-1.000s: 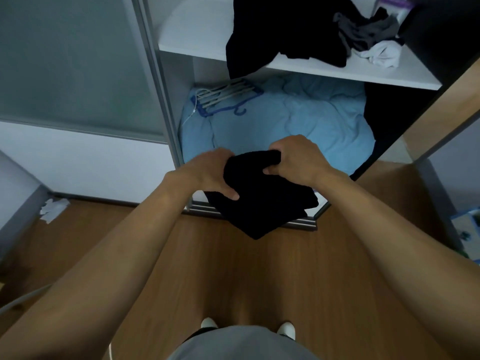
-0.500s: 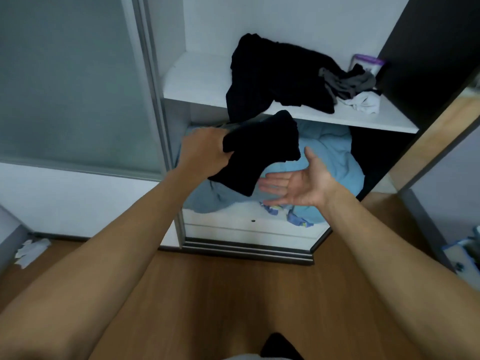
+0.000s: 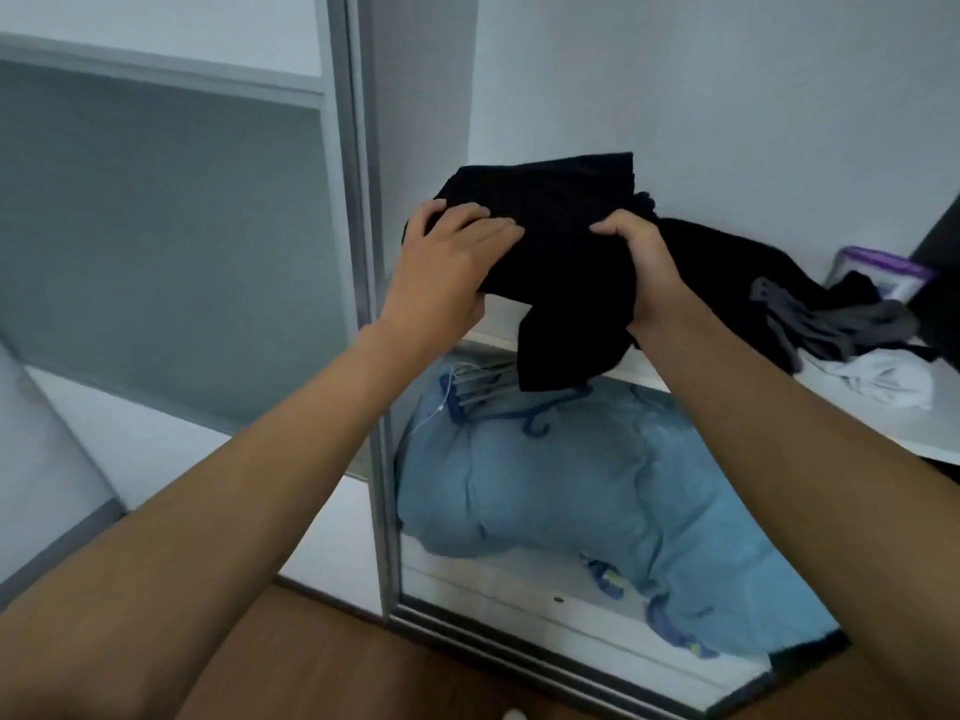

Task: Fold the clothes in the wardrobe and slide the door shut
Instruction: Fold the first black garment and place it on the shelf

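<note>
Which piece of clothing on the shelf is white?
The crumpled white cloth, far right on the shelf, beside the grey garment; the others are black or grey.

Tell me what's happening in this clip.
A person grips a bundled black garment with both the left hand and the right hand, raised in front of the wardrobe's white shelf. Loose black, grey and white clothes lie unfolded on that shelf, blue bedding sits below, and the sliding door stands open.
</note>
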### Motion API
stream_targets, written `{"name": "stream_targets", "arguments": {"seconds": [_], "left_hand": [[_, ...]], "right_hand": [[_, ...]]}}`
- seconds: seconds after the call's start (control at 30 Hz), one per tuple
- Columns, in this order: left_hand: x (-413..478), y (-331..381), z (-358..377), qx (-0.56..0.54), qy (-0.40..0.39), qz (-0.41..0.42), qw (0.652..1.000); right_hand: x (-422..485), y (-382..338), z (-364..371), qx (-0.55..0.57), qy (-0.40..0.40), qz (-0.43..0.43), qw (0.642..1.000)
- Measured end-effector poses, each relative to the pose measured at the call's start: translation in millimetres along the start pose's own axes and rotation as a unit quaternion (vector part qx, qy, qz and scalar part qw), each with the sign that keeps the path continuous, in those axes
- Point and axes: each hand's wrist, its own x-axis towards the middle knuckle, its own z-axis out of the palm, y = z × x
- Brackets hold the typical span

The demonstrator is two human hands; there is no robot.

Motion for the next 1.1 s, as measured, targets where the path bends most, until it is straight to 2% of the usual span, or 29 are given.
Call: {"name": "stream_targets", "arguments": {"seconds": [0.17, 0.23, 0.27, 0.33, 0.37, 0.43, 0.5, 0.63, 0.83, 0.97, 1.1], "left_hand": [[48, -35, 40, 0.097, -0.005, -0.068, 0.993], [58, -52, 67, 0.104, -0.079, -0.103, 0.986], [59, -60, 81, 0.097, -0.147, -0.129, 0.976], [54, -74, 112, 0.082, -0.307, -0.190, 0.929], [49, -79, 127, 0.070, -0.377, -0.219, 0.897], [43, -90, 153, 0.037, -0.445, -0.264, 0.855], [45, -96, 172, 0.014, -0.419, -0.294, 0.859], [63, -100, 200, 0.016, -0.346, -0.313, 0.884], [71, -114, 234, 0.079, -0.412, -0.320, 0.849], [84, -126, 240, 0.094, -0.429, -0.321, 0.839], [96, -120, 242, 0.087, -0.434, -0.326, 0.835]], "right_hand": [[114, -5, 7, 0.098, -0.117, 0.001, 0.988], [154, 12, 6, 0.099, -0.138, 0.044, 0.984], [170, 25, 5, 0.065, -0.120, 0.080, 0.987], [195, 55, -5, -0.102, -0.068, 0.165, 0.979], [204, 67, -12, -0.225, -0.079, 0.195, 0.951], [222, 78, -25, -0.450, -0.147, 0.206, 0.857], [241, 79, -33, -0.561, -0.178, 0.170, 0.790], [269, 77, -33, -0.632, -0.169, 0.108, 0.748], [291, 104, -26, -0.722, -0.148, 0.024, 0.676], [291, 110, -24, -0.751, -0.125, -0.021, 0.647], [280, 114, -38, -0.735, -0.106, -0.066, 0.667]]}}
